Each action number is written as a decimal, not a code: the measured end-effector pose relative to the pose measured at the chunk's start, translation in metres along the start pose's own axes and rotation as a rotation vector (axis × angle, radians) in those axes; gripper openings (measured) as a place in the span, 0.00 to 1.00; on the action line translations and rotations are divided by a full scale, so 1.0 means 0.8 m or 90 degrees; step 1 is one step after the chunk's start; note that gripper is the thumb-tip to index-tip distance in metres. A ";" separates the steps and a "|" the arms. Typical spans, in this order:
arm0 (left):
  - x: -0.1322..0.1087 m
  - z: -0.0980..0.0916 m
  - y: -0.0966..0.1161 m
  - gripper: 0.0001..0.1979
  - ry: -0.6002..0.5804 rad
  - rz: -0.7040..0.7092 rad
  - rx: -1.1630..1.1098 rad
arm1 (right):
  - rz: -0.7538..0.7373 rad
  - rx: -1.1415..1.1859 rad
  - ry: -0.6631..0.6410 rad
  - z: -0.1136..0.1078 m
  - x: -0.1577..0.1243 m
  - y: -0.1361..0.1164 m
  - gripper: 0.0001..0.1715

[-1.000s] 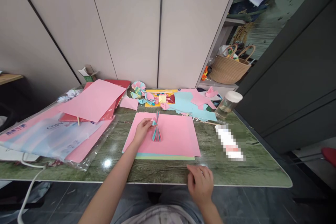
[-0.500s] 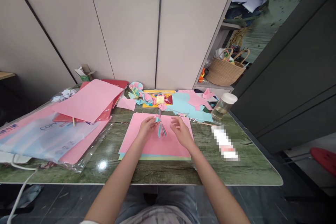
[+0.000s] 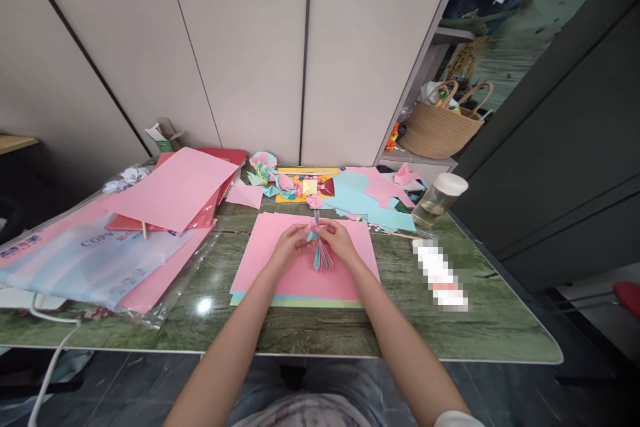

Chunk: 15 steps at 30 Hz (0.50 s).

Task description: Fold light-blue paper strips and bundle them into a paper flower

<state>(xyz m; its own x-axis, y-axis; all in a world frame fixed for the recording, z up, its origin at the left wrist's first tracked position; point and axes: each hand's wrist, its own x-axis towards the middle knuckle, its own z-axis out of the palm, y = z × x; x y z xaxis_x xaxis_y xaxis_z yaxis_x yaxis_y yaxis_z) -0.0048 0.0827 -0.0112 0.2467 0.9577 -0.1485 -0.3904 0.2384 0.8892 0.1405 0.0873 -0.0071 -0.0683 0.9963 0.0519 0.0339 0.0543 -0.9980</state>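
A pleated paper piece (image 3: 323, 257), striped pink, blue and dark, is pinched at its narrow middle, its lower end fanned out. My left hand (image 3: 295, 241) grips it from the left, fingers closed by a small light-blue bit of paper. From the right, my right hand (image 3: 336, 237) closes its thumb and fingertips on the same middle. Both hands are just above a stack of pink sheets (image 3: 267, 260), with blue and yellow-green edges showing beneath. Fingers partly hide the pinched spot.
Folded paper flowers (image 3: 263, 165) and light-blue sheets (image 3: 350, 195) lie along the back. A clear jar with a white lid (image 3: 440, 200) stands at the right, near a blurred white item (image 3: 440, 275). Plastic-wrapped paper (image 3: 125, 257) and a pink sheet (image 3: 175, 188) cover the left side.
My right hand, which was open and apart from the pleated paper, has moved left and closed on it. My left hand still holds it. The view has shifted slightly.
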 end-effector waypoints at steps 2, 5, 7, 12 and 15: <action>-0.001 0.001 0.002 0.18 0.007 0.033 0.066 | 0.003 0.015 -0.010 0.001 -0.001 -0.001 0.20; -0.002 0.002 0.003 0.16 0.035 0.084 0.139 | 0.005 0.025 -0.015 0.001 -0.003 0.001 0.17; -0.001 0.002 0.002 0.15 0.041 0.104 0.160 | 0.008 0.029 -0.015 0.001 -0.003 0.002 0.17; 0.001 0.000 -0.001 0.13 0.054 0.122 0.178 | 0.035 0.058 -0.042 0.002 -0.006 -0.003 0.17; 0.001 -0.002 -0.002 0.14 0.048 0.103 0.158 | 0.047 0.081 -0.056 0.005 -0.008 -0.007 0.17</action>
<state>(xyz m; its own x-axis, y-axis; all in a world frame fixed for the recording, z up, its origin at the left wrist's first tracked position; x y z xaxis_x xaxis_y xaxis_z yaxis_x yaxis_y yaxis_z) -0.0051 0.0833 -0.0134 0.1286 0.9915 -0.0198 -0.1882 0.0440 0.9811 0.1368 0.0801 -0.0020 -0.1568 0.9874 -0.0199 -0.0835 -0.0333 -0.9960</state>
